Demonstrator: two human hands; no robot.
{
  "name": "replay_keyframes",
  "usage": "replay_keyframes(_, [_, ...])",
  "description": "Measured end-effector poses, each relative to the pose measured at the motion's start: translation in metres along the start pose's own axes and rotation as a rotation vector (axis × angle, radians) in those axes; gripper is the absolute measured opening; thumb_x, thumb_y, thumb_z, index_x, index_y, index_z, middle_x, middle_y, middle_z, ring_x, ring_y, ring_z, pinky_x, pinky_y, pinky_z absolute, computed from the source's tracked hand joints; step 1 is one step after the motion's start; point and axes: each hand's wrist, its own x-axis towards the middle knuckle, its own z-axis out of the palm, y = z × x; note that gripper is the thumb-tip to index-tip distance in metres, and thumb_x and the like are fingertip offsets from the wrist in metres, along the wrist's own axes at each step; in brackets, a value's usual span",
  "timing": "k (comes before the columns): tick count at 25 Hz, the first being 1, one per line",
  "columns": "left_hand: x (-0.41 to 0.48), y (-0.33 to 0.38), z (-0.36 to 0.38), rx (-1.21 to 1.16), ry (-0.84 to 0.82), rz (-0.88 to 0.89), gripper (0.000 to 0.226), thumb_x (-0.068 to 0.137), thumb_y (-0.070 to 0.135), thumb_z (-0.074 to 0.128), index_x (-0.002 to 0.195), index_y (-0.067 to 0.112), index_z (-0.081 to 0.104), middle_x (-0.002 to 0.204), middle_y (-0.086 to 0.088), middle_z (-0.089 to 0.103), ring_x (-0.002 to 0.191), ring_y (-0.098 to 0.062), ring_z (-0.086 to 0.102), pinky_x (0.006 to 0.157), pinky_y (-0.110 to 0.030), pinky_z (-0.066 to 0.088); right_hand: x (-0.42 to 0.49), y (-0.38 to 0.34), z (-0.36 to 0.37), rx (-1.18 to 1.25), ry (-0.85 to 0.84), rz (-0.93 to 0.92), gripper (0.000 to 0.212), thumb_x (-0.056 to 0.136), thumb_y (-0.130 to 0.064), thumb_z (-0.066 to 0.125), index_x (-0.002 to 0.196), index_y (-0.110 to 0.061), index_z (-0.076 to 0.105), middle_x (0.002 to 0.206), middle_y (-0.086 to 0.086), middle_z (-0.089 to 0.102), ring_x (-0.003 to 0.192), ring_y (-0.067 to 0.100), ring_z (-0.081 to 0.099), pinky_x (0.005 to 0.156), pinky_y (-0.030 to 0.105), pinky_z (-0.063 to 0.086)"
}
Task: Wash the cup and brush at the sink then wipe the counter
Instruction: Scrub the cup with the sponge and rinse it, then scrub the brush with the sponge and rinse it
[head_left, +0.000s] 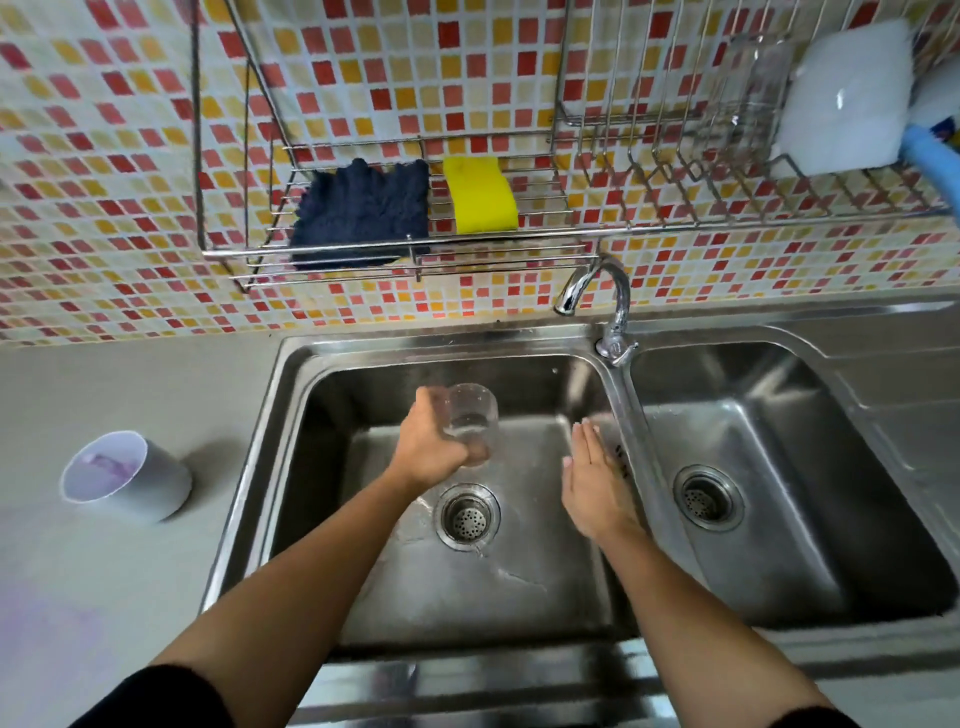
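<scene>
My left hand (428, 449) grips a clear glass cup (471, 418) over the left basin of the steel double sink (291, 395); a little water lies in the cup. My right hand (592, 480) hovers flat, fingers straight and empty, near the divider between the basins. The tap (597, 296) points over the left basin and no stream shows. A white cup (124, 478) with purple residue lies tilted on the grey counter (104, 597) at the left. A dark blue cloth (361, 210) and a yellow sponge (483, 195) rest on the wire wall rack (415, 249). I see no brush.
A faint purple stain (47, 639) marks the counter at the lower left. The dish rack (753, 208) at upper right holds a clear glass (748, 98) and a white container (847, 98). The right basin (769, 467) holds nothing. Drain strainers (467, 514) sit in both basins.
</scene>
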Motion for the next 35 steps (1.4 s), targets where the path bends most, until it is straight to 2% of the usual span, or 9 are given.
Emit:
replay_keyframes(4, [-0.017,-0.001,-0.046,-0.146,0.055,0.046,0.091,0.048,0.014,0.089,0.125,0.020,0.041,0.118,0.003,0.061,0.108,-0.013,0.061,0.096,-0.038,0.051,-0.017,-0.080,0.022,0.119,-0.073,-0.057,0.055,0.098,-0.029,0.015,0.146,-0.002,0.011,0.157,0.011,0.006,0.144,0.018,0.003,0.114,0.026,0.008])
replay_keyframes(9, [-0.046,0.004,-0.146,-0.106,0.206,0.142,0.085,0.056,0.019,0.088,0.127,0.021,0.041,0.119,0.002,0.056,0.107,-0.015,0.059,0.093,-0.034,0.051,-0.020,-0.197,0.045,0.178,-0.136,-0.249,0.083,0.079,-0.051,0.002,0.145,-0.003,0.021,0.155,0.013,0.015,0.143,0.027,0.016,0.115,0.031,0.013])
replay_keyframes(12, [-0.065,-0.002,-0.222,-0.061,0.329,0.161,0.084,0.061,0.023,0.087,0.130,0.022,0.038,0.118,0.001,0.050,0.103,-0.014,0.055,0.085,-0.026,0.052,-0.030,-0.268,0.057,0.143,-0.166,-0.360,0.066,0.094,-0.046,0.013,0.147,-0.007,0.013,0.157,0.008,0.004,0.145,0.022,0.002,0.115,0.031,0.002])
replay_keyframes(14, [-0.070,-0.018,-0.277,-0.065,0.378,0.137,0.087,0.061,0.025,0.087,0.131,0.021,0.036,0.118,-0.001,0.049,0.103,-0.016,0.054,0.083,-0.024,0.050,-0.036,-0.308,0.072,0.153,-0.176,-0.393,0.064,0.095,-0.043,0.017,0.146,-0.004,0.018,0.156,0.010,0.009,0.144,0.024,0.005,0.116,0.034,0.006])
replay_keyframes(17, [-0.066,-0.046,-0.350,-0.045,0.456,0.102,0.090,0.058,0.026,0.087,0.132,0.018,0.036,0.117,-0.004,0.049,0.103,-0.021,0.055,0.085,-0.029,0.051,-0.042,-0.346,0.099,0.120,-0.183,-0.411,0.075,0.086,-0.046,0.011,0.141,0.001,0.030,0.152,0.018,0.024,0.142,0.031,0.019,0.116,0.038,0.013])
replay_keyframes(20, [-0.050,-0.084,-0.405,0.005,0.460,0.040,0.090,0.058,0.024,0.088,0.131,0.015,0.037,0.116,-0.006,0.049,0.103,-0.024,0.055,0.088,-0.036,0.052,-0.046,-0.367,0.121,0.012,-0.177,-0.325,0.069,0.089,-0.043,0.010,0.146,-0.004,0.017,0.156,0.012,0.010,0.144,0.024,0.007,0.114,0.029,0.000])
replay_keyframes(25, [-0.029,-0.161,-0.424,0.087,0.356,-0.101,0.093,0.056,0.027,0.089,0.133,0.011,0.039,0.122,-0.009,0.052,0.105,-0.025,0.055,0.083,-0.034,0.050,-0.048,-0.374,0.138,-0.073,-0.180,-0.226,0.060,0.099,-0.033,0.024,0.148,-0.008,0.001,0.157,0.006,-0.010,0.144,0.016,-0.006,0.115,0.031,0.000])
replay_keyframes(30, [-0.022,-0.203,-0.410,0.130,0.285,-0.076,0.096,0.057,0.029,0.088,0.136,0.010,0.037,0.128,-0.012,0.050,0.112,-0.028,0.054,0.095,-0.042,0.048,-0.047,-0.375,0.140,-0.175,-0.176,-0.216,0.062,0.095,-0.039,0.010,0.148,-0.009,-0.002,0.156,0.005,-0.011,0.144,0.015,-0.006,0.114,0.029,-0.001])
replay_keyframes(35, [-0.018,-0.214,-0.405,0.206,0.217,-0.055,0.096,0.061,0.026,0.087,0.139,0.008,0.033,0.134,-0.014,0.045,0.116,-0.029,0.052,0.097,-0.039,0.047,-0.047,-0.374,0.144,-0.182,-0.180,-0.208,0.078,0.081,-0.050,-0.005,0.148,-0.010,0.000,0.157,0.004,-0.009,0.144,0.015,-0.004,0.115,0.030,0.001])
